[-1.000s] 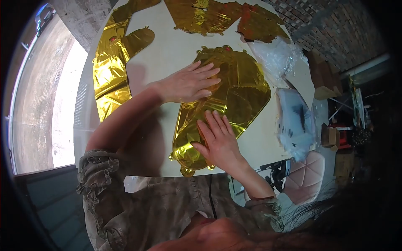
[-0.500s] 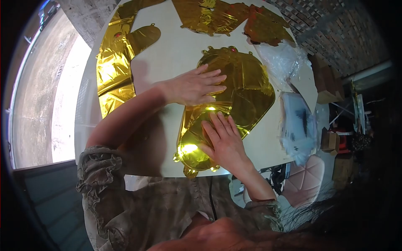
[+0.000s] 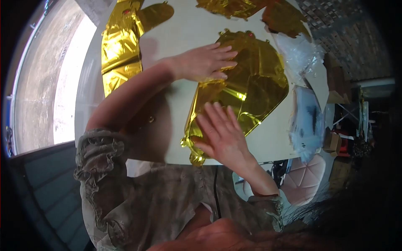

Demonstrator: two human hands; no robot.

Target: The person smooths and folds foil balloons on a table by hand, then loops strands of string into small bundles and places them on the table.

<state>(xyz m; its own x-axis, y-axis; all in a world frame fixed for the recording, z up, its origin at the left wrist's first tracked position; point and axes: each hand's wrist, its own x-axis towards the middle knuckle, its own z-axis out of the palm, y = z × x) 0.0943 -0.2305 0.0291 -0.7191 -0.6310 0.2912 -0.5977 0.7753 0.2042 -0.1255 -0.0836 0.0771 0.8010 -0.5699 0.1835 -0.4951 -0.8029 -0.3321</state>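
Note:
A flat gold foil balloon lies on the pale table, its narrow end near the front edge. My left hand rests on the balloon's upper left part with fingers stretched out. Lower down, my right hand is over the narrow end, palm down and fingers spread; whether the whole palm touches the foil I cannot tell. Small tabs show along the balloon's rim at both ends. Neither hand grips anything.
More gold foil runs along the table's left side. Further foil pieces lie at the back. On the right are crumpled clear plastic and a stack of plastic bags. A pink cushioned chair stands beyond the front right edge.
The view has shifted, so the table appears higher and slightly to the right. Both hands stay on or over the balloon; the right hand's fingers look a little more lifted.

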